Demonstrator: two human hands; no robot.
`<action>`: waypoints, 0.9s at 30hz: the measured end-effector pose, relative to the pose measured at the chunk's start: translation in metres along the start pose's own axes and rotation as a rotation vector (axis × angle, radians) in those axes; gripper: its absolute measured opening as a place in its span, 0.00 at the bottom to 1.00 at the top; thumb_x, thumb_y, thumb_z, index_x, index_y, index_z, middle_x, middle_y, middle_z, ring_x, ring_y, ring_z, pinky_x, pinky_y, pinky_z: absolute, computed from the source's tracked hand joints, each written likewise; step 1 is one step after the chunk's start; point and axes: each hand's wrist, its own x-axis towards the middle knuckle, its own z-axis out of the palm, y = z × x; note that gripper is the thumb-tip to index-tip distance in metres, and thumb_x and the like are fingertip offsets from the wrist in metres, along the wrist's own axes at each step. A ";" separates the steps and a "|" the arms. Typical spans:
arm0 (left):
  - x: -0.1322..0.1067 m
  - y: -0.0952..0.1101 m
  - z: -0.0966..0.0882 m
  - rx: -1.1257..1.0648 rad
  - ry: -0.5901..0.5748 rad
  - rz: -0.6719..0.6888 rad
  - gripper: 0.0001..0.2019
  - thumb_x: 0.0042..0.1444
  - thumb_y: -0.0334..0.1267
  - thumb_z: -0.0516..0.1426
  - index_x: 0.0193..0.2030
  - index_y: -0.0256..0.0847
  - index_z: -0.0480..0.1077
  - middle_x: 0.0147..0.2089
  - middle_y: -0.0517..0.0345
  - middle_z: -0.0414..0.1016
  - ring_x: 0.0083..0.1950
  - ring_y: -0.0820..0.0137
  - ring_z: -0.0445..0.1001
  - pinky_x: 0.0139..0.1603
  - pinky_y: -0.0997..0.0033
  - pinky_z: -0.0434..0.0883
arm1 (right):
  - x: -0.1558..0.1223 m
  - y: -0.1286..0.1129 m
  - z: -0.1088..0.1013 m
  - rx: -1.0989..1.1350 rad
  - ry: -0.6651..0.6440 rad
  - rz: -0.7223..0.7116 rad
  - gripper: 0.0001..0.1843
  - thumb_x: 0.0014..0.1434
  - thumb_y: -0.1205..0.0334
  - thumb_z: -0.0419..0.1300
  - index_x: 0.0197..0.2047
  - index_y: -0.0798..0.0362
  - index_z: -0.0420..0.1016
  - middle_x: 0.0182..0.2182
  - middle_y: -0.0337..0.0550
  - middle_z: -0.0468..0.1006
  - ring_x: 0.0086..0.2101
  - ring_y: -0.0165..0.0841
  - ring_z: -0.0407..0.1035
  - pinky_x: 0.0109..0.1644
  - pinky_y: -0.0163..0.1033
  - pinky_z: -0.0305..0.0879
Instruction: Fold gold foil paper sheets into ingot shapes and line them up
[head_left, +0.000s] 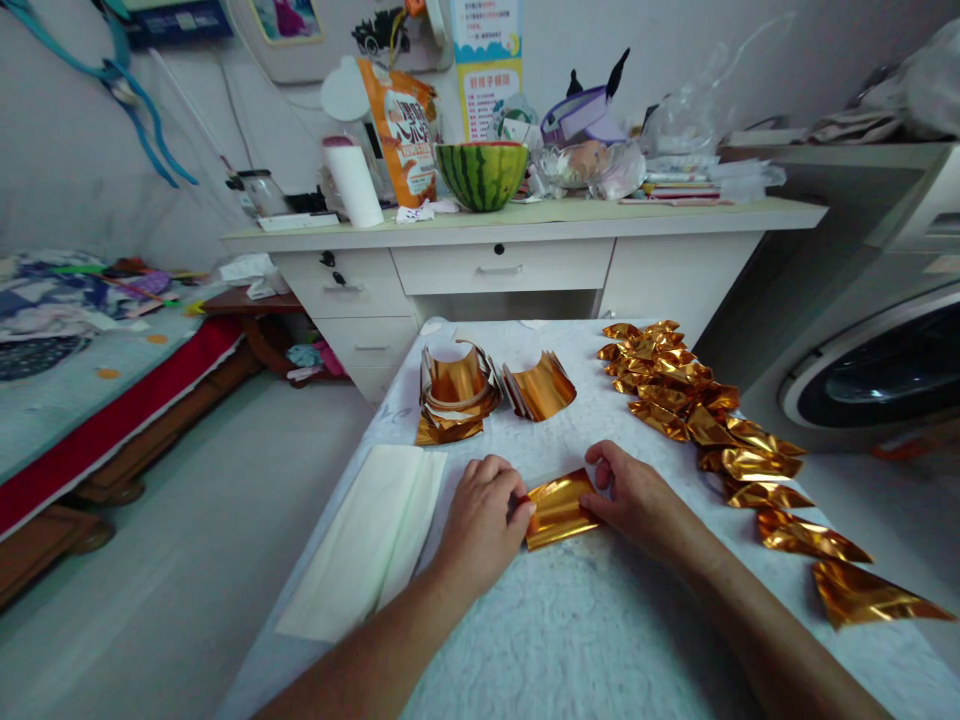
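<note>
A gold foil sheet point(559, 508) lies between my hands on the white-covered table point(570, 620). My left hand point(481, 522) is curled, its fingertips pinching the sheet's left edge. On the sheet's right edge my right hand point(634, 497) has its fingers pressed together. Behind the hands stand two curled stacks of gold foil sheets point(455, 385), point(541, 386). Along the table's right side runs a row of several folded gold foil pieces point(705, 410).
A flat stack of white paper point(371, 540) lies on the table's left. Beyond the table stands a white desk point(525, 255) holding a halved watermelon point(482, 175) and clutter. A washing machine point(877, 360) is at the right, a bed point(82, 380) at the left.
</note>
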 end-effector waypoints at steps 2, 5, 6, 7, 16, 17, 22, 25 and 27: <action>-0.001 0.000 0.000 0.021 0.019 -0.020 0.08 0.52 0.29 0.59 0.39 0.42 0.68 0.43 0.57 0.68 0.48 0.62 0.64 0.51 0.61 0.63 | -0.001 0.000 0.001 -0.040 0.036 -0.016 0.18 0.47 0.64 0.63 0.43 0.52 0.68 0.34 0.40 0.73 0.33 0.34 0.69 0.36 0.37 0.61; -0.001 0.000 -0.001 0.038 0.020 -0.045 0.12 0.52 0.30 0.60 0.43 0.43 0.67 0.46 0.56 0.67 0.50 0.61 0.63 0.53 0.59 0.62 | -0.001 0.000 0.001 -0.071 0.032 -0.047 0.14 0.49 0.64 0.63 0.41 0.52 0.70 0.38 0.43 0.73 0.37 0.36 0.70 0.41 0.38 0.63; 0.000 0.000 -0.002 0.038 0.008 -0.056 0.11 0.51 0.30 0.60 0.42 0.43 0.67 0.46 0.56 0.67 0.50 0.60 0.63 0.53 0.59 0.62 | -0.001 0.000 0.000 -0.077 0.023 -0.051 0.13 0.49 0.63 0.63 0.41 0.52 0.71 0.38 0.43 0.72 0.37 0.36 0.70 0.41 0.38 0.63; 0.000 0.000 -0.003 0.034 -0.005 -0.070 0.10 0.51 0.30 0.60 0.41 0.43 0.68 0.45 0.56 0.67 0.50 0.60 0.63 0.53 0.59 0.62 | -0.001 0.001 0.000 -0.084 0.014 -0.050 0.13 0.50 0.63 0.63 0.41 0.51 0.71 0.38 0.43 0.72 0.37 0.36 0.70 0.42 0.39 0.63; 0.005 -0.002 0.000 -0.012 -0.015 -0.109 0.11 0.49 0.29 0.60 0.40 0.43 0.68 0.45 0.56 0.67 0.49 0.61 0.63 0.52 0.60 0.61 | 0.000 0.000 0.001 -0.140 -0.024 -0.025 0.14 0.52 0.61 0.62 0.43 0.51 0.71 0.40 0.44 0.71 0.39 0.38 0.71 0.43 0.40 0.63; 0.005 -0.002 0.000 -0.012 -0.016 -0.109 0.12 0.49 0.29 0.60 0.41 0.43 0.69 0.45 0.56 0.67 0.49 0.61 0.63 0.52 0.59 0.61 | 0.000 0.000 0.001 -0.142 -0.024 -0.024 0.14 0.52 0.61 0.62 0.44 0.51 0.71 0.40 0.44 0.71 0.39 0.38 0.71 0.43 0.40 0.63; 0.008 -0.003 0.001 -0.018 -0.023 -0.121 0.09 0.48 0.30 0.60 0.37 0.43 0.70 0.44 0.56 0.67 0.49 0.60 0.63 0.52 0.59 0.61 | -0.001 -0.003 0.000 -0.137 -0.030 -0.022 0.14 0.52 0.62 0.61 0.44 0.52 0.71 0.41 0.44 0.71 0.39 0.37 0.71 0.43 0.40 0.63; 0.009 -0.002 0.001 -0.034 -0.031 -0.137 0.07 0.48 0.29 0.60 0.34 0.43 0.69 0.44 0.57 0.67 0.49 0.61 0.64 0.51 0.59 0.61 | -0.002 -0.004 -0.001 -0.110 -0.018 -0.021 0.13 0.53 0.63 0.60 0.43 0.51 0.71 0.40 0.44 0.72 0.39 0.37 0.71 0.43 0.40 0.63; 0.010 -0.001 0.001 -0.053 -0.026 -0.124 0.07 0.48 0.28 0.59 0.34 0.42 0.68 0.43 0.57 0.68 0.48 0.61 0.64 0.50 0.61 0.60 | -0.003 -0.004 -0.001 -0.072 0.000 -0.012 0.14 0.52 0.63 0.61 0.43 0.51 0.71 0.40 0.44 0.73 0.39 0.38 0.71 0.43 0.40 0.63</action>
